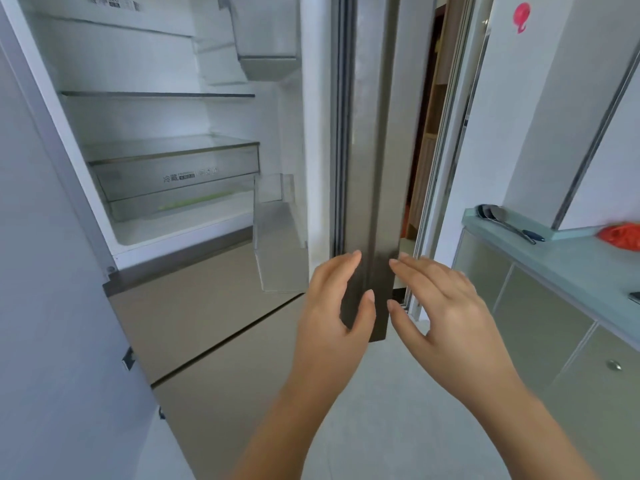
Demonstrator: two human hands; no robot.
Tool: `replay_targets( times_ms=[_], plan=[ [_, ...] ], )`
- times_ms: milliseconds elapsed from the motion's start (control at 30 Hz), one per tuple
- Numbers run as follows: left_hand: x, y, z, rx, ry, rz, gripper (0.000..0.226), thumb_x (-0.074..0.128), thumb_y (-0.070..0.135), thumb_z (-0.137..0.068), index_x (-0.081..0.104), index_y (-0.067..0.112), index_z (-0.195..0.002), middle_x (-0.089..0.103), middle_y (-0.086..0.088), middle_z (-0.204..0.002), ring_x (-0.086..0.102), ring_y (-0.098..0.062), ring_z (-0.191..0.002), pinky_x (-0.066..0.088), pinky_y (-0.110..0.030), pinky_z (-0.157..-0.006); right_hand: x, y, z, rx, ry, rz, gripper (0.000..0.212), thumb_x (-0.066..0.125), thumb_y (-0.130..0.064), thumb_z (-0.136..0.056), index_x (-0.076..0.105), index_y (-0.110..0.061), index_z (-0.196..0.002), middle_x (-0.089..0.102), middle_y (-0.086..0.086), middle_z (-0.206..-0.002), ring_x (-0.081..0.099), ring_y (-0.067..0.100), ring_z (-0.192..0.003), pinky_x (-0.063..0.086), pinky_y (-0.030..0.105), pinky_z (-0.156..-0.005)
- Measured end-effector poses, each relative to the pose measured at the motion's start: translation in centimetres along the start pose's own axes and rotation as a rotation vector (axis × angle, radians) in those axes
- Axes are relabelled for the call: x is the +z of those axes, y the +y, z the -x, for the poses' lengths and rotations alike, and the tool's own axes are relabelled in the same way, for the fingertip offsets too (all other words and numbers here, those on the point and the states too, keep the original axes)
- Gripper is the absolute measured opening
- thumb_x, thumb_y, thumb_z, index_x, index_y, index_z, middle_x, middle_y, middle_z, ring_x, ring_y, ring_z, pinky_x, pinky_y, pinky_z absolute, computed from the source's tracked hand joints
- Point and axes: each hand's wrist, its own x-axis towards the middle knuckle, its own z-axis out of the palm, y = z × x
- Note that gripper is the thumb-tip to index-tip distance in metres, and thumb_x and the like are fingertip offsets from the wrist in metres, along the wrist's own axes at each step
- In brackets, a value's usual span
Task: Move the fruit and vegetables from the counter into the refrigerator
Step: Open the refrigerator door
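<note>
At the far left a plain grey panel (41, 237) fills the edge of the frame. Next to it, in the upper left, the refrigerator (121, 64) stands open, showing glass shelves and, lower down, a translucent drawer (173, 174). A pale green streak (194, 201) shows through the drawer's front, too blurred to identify. A clear door bin (277, 237) sits just right of the drawer. The open door (374, 150) runs edge-on down the centre. The left hand (329, 306) is at the door's lower end on its left side, fingers straight and thumb laid on the metal. The right hand (446, 306) mirrors it on the right side, fingers spread and extended, tips at the door's edge. The hands are apart and neither curls around anything. At mid right, the pale counter (571, 258) holds metal ladles (502, 220) and, at the frame's right edge, a red item (621, 235), apparently produce or a bag. A pink hook (522, 16) sticks to the wall at upper right.
</note>
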Motion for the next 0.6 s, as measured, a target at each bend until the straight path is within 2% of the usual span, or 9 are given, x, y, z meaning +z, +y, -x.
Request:
replay_targets(
  times_ms=[167,300,433,500,600],
  plan=[
    [-1.3,-0.3,-0.1,0.070,0.013,-0.142,0.041,0.045,0.032,-0.084,0.057,0.017,-0.120,0.051,0.005,-0.125,0.044,0.001,-0.117,0.030,-0.007,-0.097,0.1,-0.2,-0.3,-0.017,0.016,-0.041,0.046,0.043,-0.035,-0.084,0.057,-0.011,-0.121,0.059,0.006,-0.125,0.055,0.026,-0.116,0.044,0.053,-0.093],
    [-3.3,-2.4,-0.9,0.153,0.059,-0.435,0.041,0.044,0.028,-0.084,0.058,0.009,-0.117,0.056,-0.009,-0.122,0.046,-0.016,-0.114,0.030,-0.020,-0.099,1.9,-1.7,-1.6,-0.068,0.027,0.006,0.046,0.043,-0.033,-0.082,0.059,-0.008,-0.117,0.062,0.009,-0.120,0.057,0.029,-0.111,0.046,0.054,-0.092],
    [-4.6,-4.3,-1.8,0.166,0.014,-0.653,0.042,0.042,0.026,-0.081,0.059,0.005,-0.113,0.060,-0.016,-0.118,0.057,-0.032,-0.107,0.045,-0.040,-0.089,5.3,-2.4,-3.4,-0.047,-0.027,0.078,0.051,0.040,-0.035,-0.080,0.056,-0.006,-0.119,0.060,0.014,-0.121,0.058,0.031,-0.110,0.045,0.056,-0.088],
    [-5.0,-5.1,-2.3,0.180,-0.027,-0.708,0.043,0.041,0.026,-0.080,0.060,0.004,-0.112,0.060,-0.017,-0.117,0.059,-0.034,-0.105,0.047,-0.045,-0.087,7.0,-2.0,-4.2,-0.023,-0.039,0.124,0.050,0.047,-0.032,-0.080,0.054,-0.004,-0.121,0.058,0.018,-0.123,0.057,0.035,-0.111,0.043,0.058,-0.088],
    [-5.2,-6.4,-3.2,0.169,-0.091,-0.738,0.043,0.041,0.026,-0.080,0.062,0.004,-0.110,0.061,-0.017,-0.118,0.060,-0.034,-0.106,0.047,-0.048,-0.086,9.3,-1.1,-5.2,0.034,-0.071,0.173,0.055,0.066,-0.022,-0.077,0.050,-0.001,-0.125,0.053,0.023,-0.129,0.049,0.042,-0.118,0.038,0.063,-0.090]
  ],
)
